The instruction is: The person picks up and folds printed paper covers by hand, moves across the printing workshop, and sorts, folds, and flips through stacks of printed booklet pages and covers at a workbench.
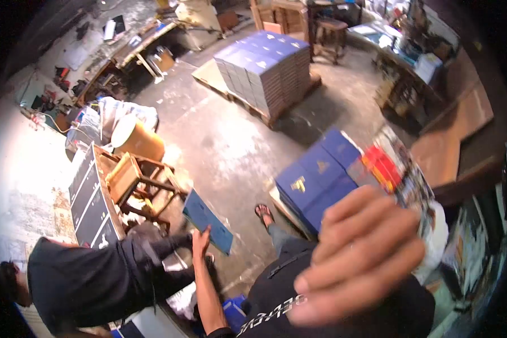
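The wearer's left hand (200,242) has the blue panel (209,219) by its near edge, the thumb lying on the face and the fingers closed up to that edge; how far they reach underneath I can't make out. That bare forearm runs up from a dark sleeve, fairly straight, and the panel slants away from the hand.

The right hand (360,256) is raised to the right of the panel and well apart from it, very close to the eye and blurred. Its fingers are loosely bent and near one another, pointing leftward; whether they have hold of anything I can't tell.

Just left of the panel there's a wooden frame with legs (146,180), and nearer on that side a co-worker in black (90,281) leans in. To the panel's right is a sandalled foot (263,213), then a blue-topped stack (321,174) with a red item (382,167) at its far side. Farther beyond the panel, another stack (265,70) sits on a wooden pallet (211,79).
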`<action>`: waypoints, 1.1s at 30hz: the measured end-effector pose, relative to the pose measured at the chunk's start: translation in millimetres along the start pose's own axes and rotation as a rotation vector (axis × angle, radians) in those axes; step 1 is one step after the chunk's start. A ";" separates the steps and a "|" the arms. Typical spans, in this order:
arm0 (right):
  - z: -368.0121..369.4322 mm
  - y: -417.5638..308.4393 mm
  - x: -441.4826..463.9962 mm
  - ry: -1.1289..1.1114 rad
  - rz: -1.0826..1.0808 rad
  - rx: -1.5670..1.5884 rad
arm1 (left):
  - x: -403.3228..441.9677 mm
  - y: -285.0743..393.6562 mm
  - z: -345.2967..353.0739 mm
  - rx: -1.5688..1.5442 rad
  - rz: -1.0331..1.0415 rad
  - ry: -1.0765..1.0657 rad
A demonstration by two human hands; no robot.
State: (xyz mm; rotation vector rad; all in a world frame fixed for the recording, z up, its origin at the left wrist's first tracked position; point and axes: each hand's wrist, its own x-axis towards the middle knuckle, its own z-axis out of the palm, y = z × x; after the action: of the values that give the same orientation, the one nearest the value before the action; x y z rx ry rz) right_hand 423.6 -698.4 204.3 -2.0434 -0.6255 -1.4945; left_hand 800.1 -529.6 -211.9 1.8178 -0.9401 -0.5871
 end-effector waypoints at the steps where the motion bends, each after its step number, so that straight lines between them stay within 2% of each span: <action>1: -4.8 37.4 -1.4 -0.062 0.039 0.004 | 27.9 -2.4 1.5 0.026 -0.095 -0.052; 2: -3.5 65.2 -3.6 -0.119 0.135 0.039 | 56.5 -4.0 3.4 0.056 -0.189 -0.107; 4: 3.1 120.5 16.0 -0.158 0.026 -0.037 | 109.6 -140.8 -7.1 0.546 -0.066 -0.216; 7: 15.9 191.0 43.9 -0.069 -0.105 -0.076 | 121.9 -152.6 -29.3 0.418 -0.224 -0.163; 9: 33.0 229.8 55.9 0.144 -0.096 -0.189 | 114.8 -158.1 -23.0 0.256 -0.421 -0.107; 12: 30.9 300.0 71.7 0.284 -0.079 -0.303 | 144.8 -155.4 -29.8 0.161 -0.647 -0.075; 14: 17.1 348.4 77.2 0.227 -0.017 -0.405 | 182.5 -160.1 -33.7 0.187 -0.740 -0.115; 17: -10.8 401.6 73.4 -0.008 0.278 -0.361 | 243.3 -161.9 -27.7 0.225 -0.798 -0.195; 19: -24.7 461.4 51.1 -0.098 0.358 -0.360 | 287.6 -163.1 -24.2 0.252 -0.812 -0.240; 20: -25.3 491.0 41.3 -0.104 0.439 -0.328 | 312.2 -164.0 -21.3 0.275 -0.803 -0.265; 22: -32.0 541.3 38.9 -0.220 0.771 -0.378 | 379.7 -161.3 -13.0 0.326 -0.758 -0.339; 24: -32.4 588.0 5.5 -0.189 0.857 -0.430 | 477.1 -163.3 0.6 0.401 -0.656 -0.431; 26: -45.9 619.1 -27.4 -0.266 1.104 -0.450 | 590.7 -156.8 16.7 0.514 -0.528 -0.500; 27: -56.8 631.9 -46.3 -0.211 1.222 -0.439 | 648.6 -143.7 23.1 0.590 -0.432 -0.521; 28: -70.8 642.0 -70.3 -0.149 1.321 -0.412 | 707.3 -123.8 37.3 0.684 -0.235 -0.548; 29: -89.4 648.3 -104.0 -0.093 1.358 -0.465 | 758.0 -105.2 52.7 0.576 -0.003 -0.460; 30: -106.9 656.3 -141.5 0.037 1.461 -0.440 | 809.9 -79.8 76.0 0.608 0.025 -0.489; 31: -123.1 663.5 -181.7 0.161 1.539 -0.404 | 853.6 -48.0 102.3 0.539 0.148 -0.456; 32: -139.8 663.7 -228.5 0.274 1.569 -0.543 | 888.6 -16.4 129.1 0.395 0.037 -0.465; 33: -156.8 655.3 -263.7 0.392 1.776 -0.596 | 908.7 47.2 163.3 0.343 -0.040 -0.484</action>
State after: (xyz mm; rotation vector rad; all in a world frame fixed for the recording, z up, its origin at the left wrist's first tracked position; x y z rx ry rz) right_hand 657.7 -1310.4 -102.8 -1.4692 1.5683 -0.7622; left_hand 1195.8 -1365.0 -223.4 2.0410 -1.3985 -0.9653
